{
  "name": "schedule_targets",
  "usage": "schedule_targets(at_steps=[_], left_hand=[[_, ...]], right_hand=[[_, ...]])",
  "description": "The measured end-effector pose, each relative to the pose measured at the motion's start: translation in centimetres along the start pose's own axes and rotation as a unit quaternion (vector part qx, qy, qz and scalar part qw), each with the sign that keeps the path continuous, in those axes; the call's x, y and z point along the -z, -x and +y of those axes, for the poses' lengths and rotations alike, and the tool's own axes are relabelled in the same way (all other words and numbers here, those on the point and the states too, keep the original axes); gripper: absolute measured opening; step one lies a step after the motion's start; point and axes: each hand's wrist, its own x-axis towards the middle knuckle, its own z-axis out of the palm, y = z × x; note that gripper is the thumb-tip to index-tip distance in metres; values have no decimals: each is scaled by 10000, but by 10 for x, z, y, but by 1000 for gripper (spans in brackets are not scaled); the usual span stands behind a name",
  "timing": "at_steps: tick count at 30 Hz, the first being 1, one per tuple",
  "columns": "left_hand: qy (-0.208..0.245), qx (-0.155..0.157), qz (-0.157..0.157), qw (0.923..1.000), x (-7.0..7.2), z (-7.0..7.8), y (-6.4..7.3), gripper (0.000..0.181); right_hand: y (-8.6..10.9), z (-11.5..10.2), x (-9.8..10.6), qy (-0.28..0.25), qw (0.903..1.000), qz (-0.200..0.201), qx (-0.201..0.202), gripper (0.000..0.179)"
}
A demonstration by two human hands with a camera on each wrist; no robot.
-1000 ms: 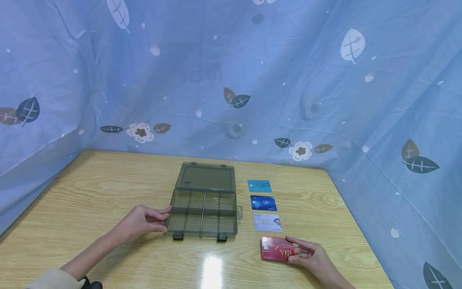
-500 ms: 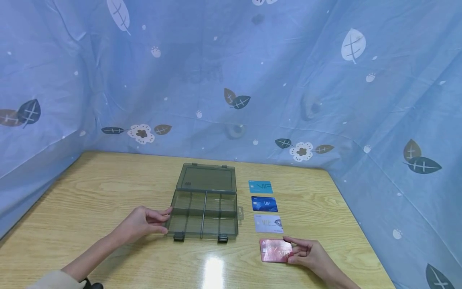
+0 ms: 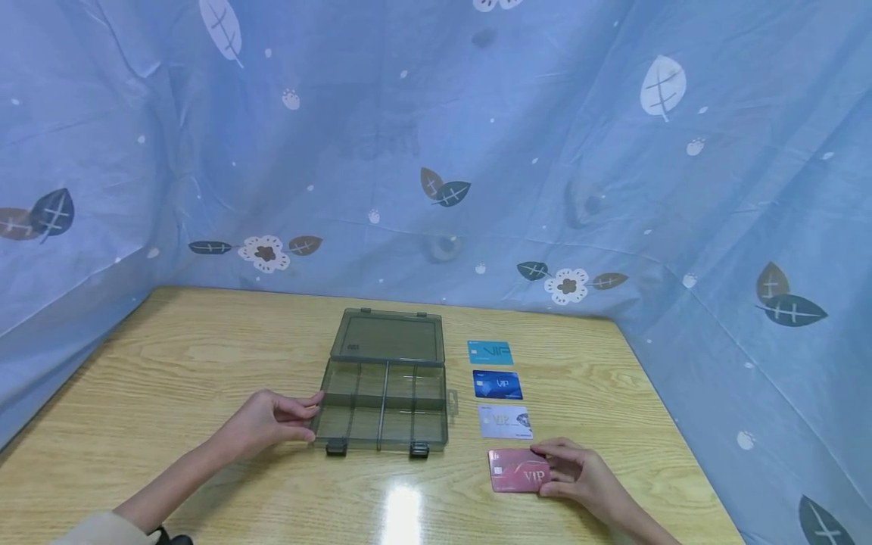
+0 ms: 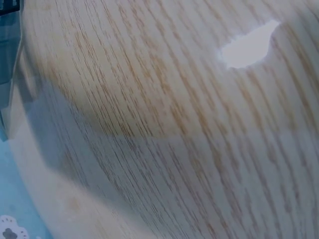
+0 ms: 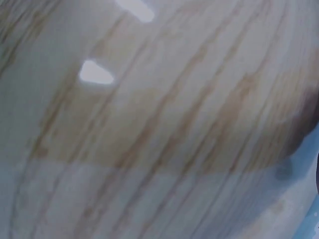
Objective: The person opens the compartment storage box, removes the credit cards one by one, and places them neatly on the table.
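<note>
In the head view my left hand (image 3: pixel 272 421) holds the left side of a smoky clear plastic divided storage box (image 3: pixel 384 405), fingertips at its rim and thumb lower down by the near corner. The box's lid (image 3: pixel 388 337) lies folded back; its compartments look bare. My right hand (image 3: pixel 582 481) pinches the right end of a red VIP card (image 3: pixel 514 469) between thumb and fingers, close over the table. Above it lie a white VIP card (image 3: pixel 506 421), a dark blue VIP card (image 3: pixel 497 384) and a teal VIP card (image 3: pixel 490 352), in a column.
The wood-grain table (image 3: pixel 225 341) carries a bright glare spot in front of the box. A blue leaf-patterned cloth (image 3: pixel 381 151) hangs behind and at both sides. The left wrist view catches the box's edge (image 4: pixel 9 59); the right wrist view shows mostly tabletop (image 5: pixel 164 114).
The red card and my right hand have shifted slightly left, and the card's tilt and glare changed along the way. My left hand and the box have stayed put.
</note>
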Motion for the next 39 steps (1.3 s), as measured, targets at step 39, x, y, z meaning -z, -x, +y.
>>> schedule_targets(at_steps=[39], left_hand=[[-92,-16,-11,10000,1,0,1,38]], right_hand=[[-8,7,-7,1201,9916,340,328,46]])
